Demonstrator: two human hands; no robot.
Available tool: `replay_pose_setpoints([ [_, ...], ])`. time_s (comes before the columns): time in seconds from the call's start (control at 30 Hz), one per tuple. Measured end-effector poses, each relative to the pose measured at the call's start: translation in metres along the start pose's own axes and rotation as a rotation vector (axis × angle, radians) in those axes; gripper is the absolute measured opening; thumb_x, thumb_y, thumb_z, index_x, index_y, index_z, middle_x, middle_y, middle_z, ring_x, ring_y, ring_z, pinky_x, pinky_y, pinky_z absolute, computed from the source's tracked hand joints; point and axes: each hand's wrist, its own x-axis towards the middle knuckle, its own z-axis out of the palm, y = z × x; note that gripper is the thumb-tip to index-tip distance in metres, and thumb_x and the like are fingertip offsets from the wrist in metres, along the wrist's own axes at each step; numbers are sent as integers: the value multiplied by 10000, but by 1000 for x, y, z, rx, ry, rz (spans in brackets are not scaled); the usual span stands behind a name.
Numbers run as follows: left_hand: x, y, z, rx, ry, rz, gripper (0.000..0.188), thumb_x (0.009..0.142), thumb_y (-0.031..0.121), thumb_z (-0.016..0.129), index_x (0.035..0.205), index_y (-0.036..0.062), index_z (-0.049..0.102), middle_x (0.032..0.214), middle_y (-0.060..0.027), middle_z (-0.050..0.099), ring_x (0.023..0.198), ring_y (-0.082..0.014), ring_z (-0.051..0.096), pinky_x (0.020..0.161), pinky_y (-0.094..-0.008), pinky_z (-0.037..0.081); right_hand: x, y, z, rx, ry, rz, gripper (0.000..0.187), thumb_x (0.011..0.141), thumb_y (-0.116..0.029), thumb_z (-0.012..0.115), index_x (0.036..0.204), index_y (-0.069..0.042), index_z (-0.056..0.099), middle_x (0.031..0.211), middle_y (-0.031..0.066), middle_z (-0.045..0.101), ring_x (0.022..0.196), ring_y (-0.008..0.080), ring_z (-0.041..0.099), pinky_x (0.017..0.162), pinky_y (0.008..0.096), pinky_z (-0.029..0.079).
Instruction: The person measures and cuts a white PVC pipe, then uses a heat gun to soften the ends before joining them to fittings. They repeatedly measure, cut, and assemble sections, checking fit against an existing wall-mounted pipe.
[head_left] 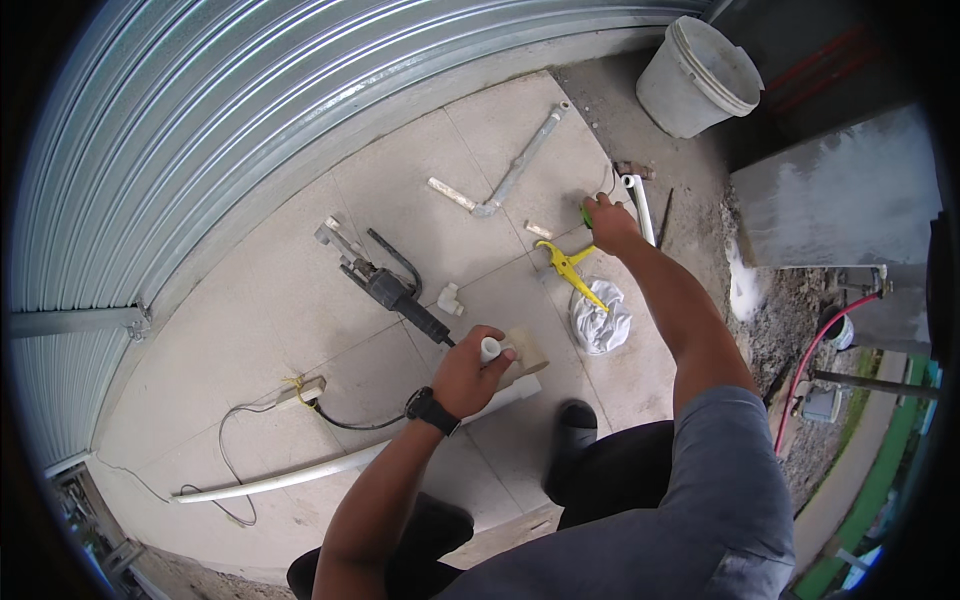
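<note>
My left hand (468, 372), with a dark watch at its wrist, is closed around a white plastic pipe fitting (490, 349) whose round open end faces up. Just beyond those fingers stands a beige cylinder (527, 352); whether they touch it I cannot tell. Farther right, my right hand (611, 222) grips a small green object (587, 215), mostly covered by the fingers. Close below it, a yellow pipe cutter (570, 266) lies partly over a crumpled white cloth (602, 325). A short pipe piece (538, 229) rests left of that hand, and a white elbow fitting (450, 298) sits on the tiles.
A black corded power tool (392, 292) lies left of centre, its cable running toward a power strip (302, 392). A long white pipe (300, 474) crosses the near floor. Farther off are a bent grey pipe (522, 160), a white bucket (690, 85) and a corrugated metal shutter (200, 130).
</note>
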Motion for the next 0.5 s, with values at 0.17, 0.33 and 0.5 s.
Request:
replay_pose_setpoints([
  [0.17,-60,67,-76,306,22,-47,294,963,222,696,1141,56,533,867,-209,683,797,-402,688,704,-475,531,-90,-20,-59,451,93,77,579,790,-373,752,1251,-67,582,1150,254,628,1016,420,679,882,481,571],
  [0.33,-183,114,-172,372,131,-240,369,941,235,722,1126,20,488,858,-219,689,790,-423,696,672,-495,535,-289,2,-83,890,-203,253,583,801,-449,735,1231,-58,689,1046,240,724,1011,415,691,909,474,544],
  [0.5,-341,182,-229,228,117,-611,378,951,199,710,1136,-8,453,898,-152,672,660,-215,675,565,-353,555,-583,48,-151,1654,-674,1189,346,903,-436,618,1039,-130,701,820,74,653,578,211,620,555,393,575],
])
